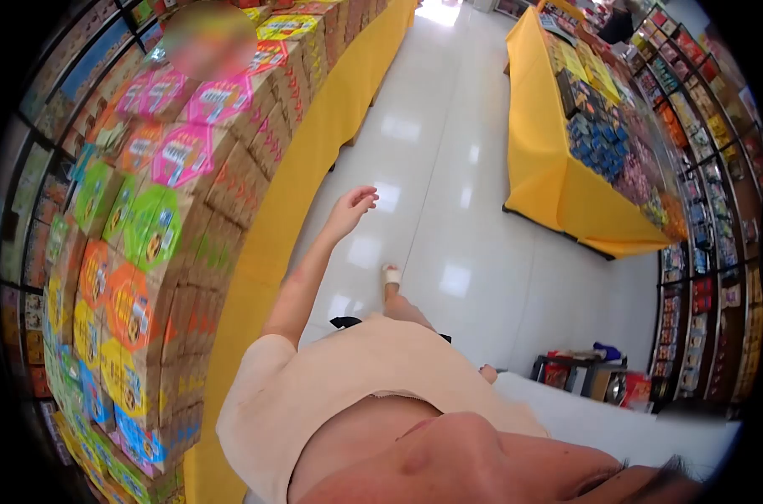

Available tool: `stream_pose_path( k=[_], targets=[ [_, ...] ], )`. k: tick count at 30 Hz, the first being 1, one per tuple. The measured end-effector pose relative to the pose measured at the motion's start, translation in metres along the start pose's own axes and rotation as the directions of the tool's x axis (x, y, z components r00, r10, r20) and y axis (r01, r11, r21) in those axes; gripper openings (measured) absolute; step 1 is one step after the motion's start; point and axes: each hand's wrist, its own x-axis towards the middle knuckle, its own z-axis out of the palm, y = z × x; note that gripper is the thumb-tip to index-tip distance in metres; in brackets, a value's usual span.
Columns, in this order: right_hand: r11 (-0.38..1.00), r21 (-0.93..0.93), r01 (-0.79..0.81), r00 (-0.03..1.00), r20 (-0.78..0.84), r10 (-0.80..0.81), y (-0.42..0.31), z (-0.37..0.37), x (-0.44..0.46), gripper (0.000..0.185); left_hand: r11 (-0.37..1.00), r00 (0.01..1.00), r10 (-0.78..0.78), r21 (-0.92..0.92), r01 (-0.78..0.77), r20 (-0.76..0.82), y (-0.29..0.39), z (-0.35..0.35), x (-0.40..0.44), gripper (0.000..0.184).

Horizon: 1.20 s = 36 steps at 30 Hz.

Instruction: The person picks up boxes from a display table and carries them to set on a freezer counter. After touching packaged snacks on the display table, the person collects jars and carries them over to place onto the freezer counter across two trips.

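My left hand is held out over the tiled floor, beside a counter draped in yellow cloth. Its fingers are loosely bent and apart, with nothing in them. Nearest to it are stacked boxes of packaged goods on that counter, brown-sided with pink, green, orange, yellow and blue fronts; the hand does not touch them. Past the edge of my light shirt shows a small bit of skin, perhaps fingertips of my right hand. The rest of that hand is hidden behind my body.
A shiny white floor runs between two displays. On the right stands another yellow-draped table with blue packets and other goods. Filled shelves line the right wall. A low dark rack stands beside a white surface.
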Motion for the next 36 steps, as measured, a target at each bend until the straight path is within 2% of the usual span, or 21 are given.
stream_pose_path(
  k=[2,4,5,6,9,10,13,14,16,18,19,22,23,25,26,28,29,32,33,35,36],
  targets=[
    [0.988,0.149,-0.035,0.999,-0.006,0.036,-0.07,0.054,0.061,0.013,0.999,0.997,0.041,0.002,-0.041,-0.063,0.01,-0.009,0.073,0.029],
    [0.98,0.083,0.183,0.964,0.181,-0.196,-0.191,0.155,0.087,0.013,0.997,0.989,0.078,0.025,-0.076,-0.127,0.034,-0.031,0.137,0.028],
    [0.959,0.039,0.282,0.923,0.26,-0.282,-0.26,0.214,0.089,0.014,0.983,0.959,0.174,0.092,-0.157,-0.225,0.051,-0.045,0.168,0.028],
    [0.916,0.141,0.376,0.825,0.399,-0.4,-0.315,0.28,0.11,0.015,0.961,0.912,0.263,0.165,-0.22,-0.316,0.067,-0.061,0.193,0.028],
    [0.673,0.044,0.738,0.465,0.689,-0.555,-0.515,0.449,0.056,0.022,0.927,0.835,0.342,0.299,-0.225,-0.432,0.101,-0.131,0.253,0.03],
    [0.576,0.148,0.804,0.3,0.734,-0.609,-0.57,0.507,0.034,0.027,0.921,0.81,0.346,0.337,-0.197,-0.473,0.115,-0.152,0.271,0.031],
    [0.337,0.309,0.889,-0.023,0.767,-0.641,-0.707,0.648,-0.05,0.028,0.836,0.761,0.372,0.548,-0.026,-0.531,0.151,-0.21,0.325,0.045],
    [0.325,0.388,0.862,-0.102,0.762,-0.64,-0.739,0.684,-0.083,0.028,0.789,0.769,0.368,0.613,0.039,-0.523,0.152,-0.229,0.345,0.052],
    [0.308,0.482,0.82,-0.219,0.762,-0.61,-0.782,0.738,-0.137,0.028,0.722,0.769,0.383,0.685,0.096,-0.511,0.159,-0.26,0.39,0.059],
    [0.298,0.505,0.81,-0.273,0.774,-0.571,-0.811,0.794,-0.171,0.028,0.751,0.757,0.397,0.658,0.058,-0.519,0.156,-0.284,0.436,0.077],
    [0.266,0.543,0.797,-0.333,0.762,-0.555,-0.824,0.817,-0.185,0.03,0.757,0.746,0.397,0.651,0.063,-0.535,0.162,-0.296,0.46,0.077],
    [0.225,0.647,0.728,-0.46,0.706,-0.539,-0.868,0.883,-0.195,0.038,0.72,0.656,0.449,0.68,0.136,-0.607,0.161,-0.329,0.525,0.092],
    [0.195,0.728,0.657,-0.518,0.624,-0.585,-0.884,0.913,-0.202,0.043,0.712,0.609,0.511,0.695,0.095,-0.607,0.161,-0.341,0.551,0.097],
    [0.132,0.678,0.723,-0.503,0.648,-0.572,-0.926,0.971,-0.215,0.059,0.678,0.496,0.633,0.735,0.014,-0.594,0.163,-0.356,0.596,0.108],
    [0.144,0.689,0.71,-0.521,0.652,-0.551,-0.945,1.003,-0.222,0.059,0.682,0.427,0.591,0.706,0.187,-0.684,0.166,-0.356,0.611,0.115],
    [-0.006,0.707,0.707,-0.607,0.603,-0.518,-0.975,1.065,-0.236,0.077,0.733,0.353,0.536,0.631,0.256,-0.766,0.169,-0.358,0.635,0.117],
    [-0.007,0.731,0.682,-0.642,0.594,-0.485,-0.985,1.093,-0.24,0.077,0.779,0.287,0.486,0.558,0.286,-0.825,0.168,-0.362,0.647,0.118],
    [0.162,0.807,0.567,-0.793,0.589,-0.158,-1.005,1.177,-0.256,0.091,0.819,0.203,0.454,0.496,0.288,-0.867,0.161,-0.37,0.669,0.121],
    [0.366,0.807,0.464,-0.846,0.526,-0.087,-1.005,1.187,-0.264,0.088,0.844,0.189,0.429,0.467,0.263,-0.883,0.163,-0.371,0.677,0.122],
    [0.445,0.67,0.594,-0.78,0.615,0.116,-1.006,1.21,-0.271,0.08,0.819,0.063,0.487,0.48,0.315,-0.871,0.163,-0.388,0.682,0.112],
    [0.4,0.623,0.673,-0.73,0.647,0.22,-1.017,1.194,-0.284,0.078,0.866,0.126,0.389,0.409,0.288,-0.912,0.17,-0.391,0.682,0.103]
  ],
)
